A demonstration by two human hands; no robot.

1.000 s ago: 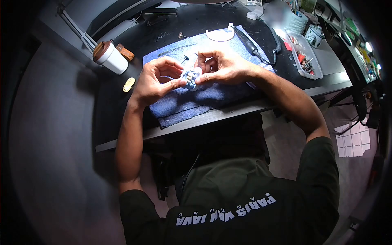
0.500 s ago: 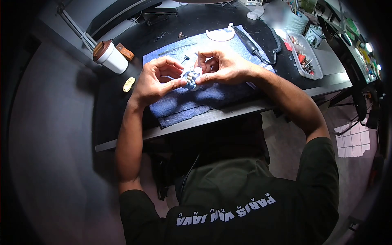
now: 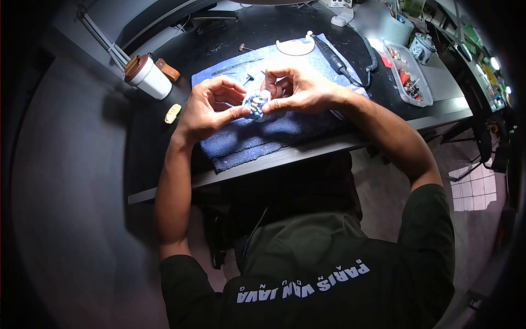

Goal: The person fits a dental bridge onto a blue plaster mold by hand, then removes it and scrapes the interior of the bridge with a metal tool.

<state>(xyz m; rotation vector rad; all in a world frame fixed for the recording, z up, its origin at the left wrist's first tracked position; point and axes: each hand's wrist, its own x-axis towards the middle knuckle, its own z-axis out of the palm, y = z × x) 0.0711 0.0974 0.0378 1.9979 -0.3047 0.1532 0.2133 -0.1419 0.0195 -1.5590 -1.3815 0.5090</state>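
Observation:
Between my two hands is a small blue-and-white dental model (image 3: pixel 255 103) with cream-coloured teeth on it, held above a blue towel (image 3: pixel 241 147). My left hand (image 3: pixel 215 104) grips its left side, thumb at the lower edge and the other fingers curled behind. On the opposite side, my right hand (image 3: pixel 296 90) pinches it with the thumb, its index finger bent over the top. Both sets of fingers cover part of the model. Just behind it, a small dark-tipped tool (image 3: pixel 250 77) and a thin metal instrument (image 3: pixel 235 67) lie on the towel.
A corded handpiece (image 3: pixel 331 55) rests at the towel's right, near a white curved piece (image 3: pixel 296 47). Farther right stands a clear plastic box (image 3: pixel 408 82) of small parts. Left are a white cup with brown lid (image 3: pixel 150 79), a brown leather item (image 3: pixel 168 69) and a yellowish piece (image 3: pixel 172 113).
The dental model appears turned very slightly between my fingers. Both hands stay in nearly the same place.

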